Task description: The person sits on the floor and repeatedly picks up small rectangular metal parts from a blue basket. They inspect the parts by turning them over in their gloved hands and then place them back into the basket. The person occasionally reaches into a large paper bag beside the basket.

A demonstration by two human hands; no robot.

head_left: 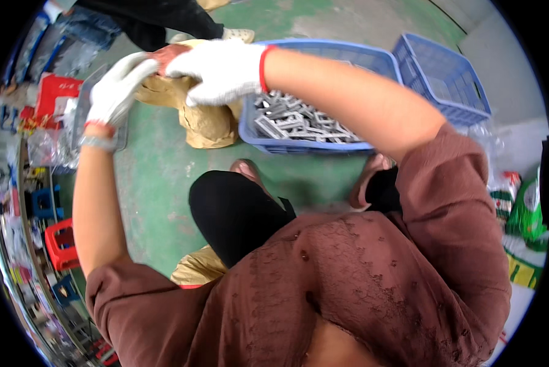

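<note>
A tan woven sack (pixel 208 127) stands on the floor at the upper left, its upper part bunched and folded over to the left. My left hand (pixel 117 90), in a white knitted glove with a red cuff, has its fingers closed at the left end of the bunched top. From the right, my right hand (pixel 222 72), gloved alike, reaches over the sack with fingers curled onto the same top. Between the two hands shows a reddish-brown patch (pixel 166 56), blurred; I cannot tell whether it is part of the sack.
Beside the sack, a blue plastic crate (pixel 308 145) holds many grey metal parts (pixel 299 119). Another blue crate (pixel 449 79) stands at the far right. A person's dark-trousered leg (pixel 183 18) is beyond the sack. Crowded shelves (pixel 33 232) and a red stool (pixel 60 244) line the left.
</note>
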